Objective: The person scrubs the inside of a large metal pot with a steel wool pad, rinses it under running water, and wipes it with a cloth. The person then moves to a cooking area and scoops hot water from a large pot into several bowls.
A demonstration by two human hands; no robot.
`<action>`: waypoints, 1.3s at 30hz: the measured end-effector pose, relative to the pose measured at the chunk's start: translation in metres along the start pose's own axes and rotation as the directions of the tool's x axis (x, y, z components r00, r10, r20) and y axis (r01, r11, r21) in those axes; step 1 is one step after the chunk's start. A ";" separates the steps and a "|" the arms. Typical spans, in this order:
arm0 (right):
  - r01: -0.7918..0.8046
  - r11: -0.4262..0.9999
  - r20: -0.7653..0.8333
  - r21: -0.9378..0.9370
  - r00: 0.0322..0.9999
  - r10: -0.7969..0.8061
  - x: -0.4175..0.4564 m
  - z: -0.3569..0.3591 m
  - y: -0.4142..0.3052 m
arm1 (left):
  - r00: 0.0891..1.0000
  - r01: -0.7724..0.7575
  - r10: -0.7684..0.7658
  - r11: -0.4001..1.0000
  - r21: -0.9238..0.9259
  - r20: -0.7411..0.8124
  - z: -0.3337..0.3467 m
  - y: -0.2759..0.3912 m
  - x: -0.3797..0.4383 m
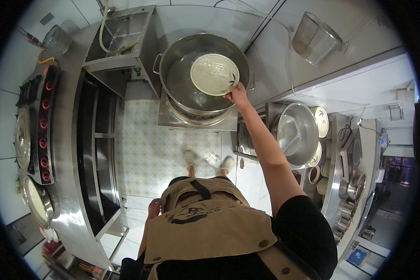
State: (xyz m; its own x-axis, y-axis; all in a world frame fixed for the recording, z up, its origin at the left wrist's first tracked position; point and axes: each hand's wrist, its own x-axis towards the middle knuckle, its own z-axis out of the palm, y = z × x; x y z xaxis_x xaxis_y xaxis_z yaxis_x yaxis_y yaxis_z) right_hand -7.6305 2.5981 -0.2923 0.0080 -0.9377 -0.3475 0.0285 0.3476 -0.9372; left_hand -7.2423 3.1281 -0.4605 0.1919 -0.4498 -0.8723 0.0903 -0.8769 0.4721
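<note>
My right hand (237, 95) grips the rim of a round cream bowl (214, 73) decorated with dark leaves. The bowl is over a large two-handled steel stockpot (204, 108) that holds cloudy liquid (176, 77). Liquid seems to lie in the bowl, though glare makes its depth hard to judge. Beneath the pot is a steel stove or stand (196, 123). Down beside my tan apron (210, 227) hangs my left hand (154, 208), partly hidden, and its fingers cannot be made out clearly.
A steel sink (120, 35) with a hose stands left of the pot. Along the left counter (68, 157) runs a gas range (43, 122). To the right are a large steel basin (297, 136), stacked patterned bowls (321, 122) and an induction cooker (353, 152). A wire strainer (315, 38) hangs on the wall.
</note>
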 end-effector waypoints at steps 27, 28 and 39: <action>0.076 0.995 -0.472 -0.064 0.876 -0.097 -0.236 -0.318 -0.027 | 0.958 -0.167 0.103 0.958 0.233 0.267 0.055 0.061 0.077; 0.036 0.994 -0.517 -0.099 0.852 -0.082 -0.244 -0.334 -0.022 | 0.962 -0.176 0.109 0.950 0.257 0.252 0.074 0.078 0.067; -0.338 0.664 -0.629 -0.667 0.733 -0.259 -0.279 -0.449 -0.009 | 0.938 -0.279 0.109 0.799 0.533 0.328 0.074 0.061 0.095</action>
State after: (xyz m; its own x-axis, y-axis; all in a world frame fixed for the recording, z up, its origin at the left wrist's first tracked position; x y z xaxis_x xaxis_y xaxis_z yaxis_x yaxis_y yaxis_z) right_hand -8.0815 2.8579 -0.2003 -0.6303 -0.7757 -0.0306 -0.6508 0.5495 -0.5240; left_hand -7.2906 3.0194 -0.5239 -0.1311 -0.5732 -0.8089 -0.5024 -0.6650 0.5526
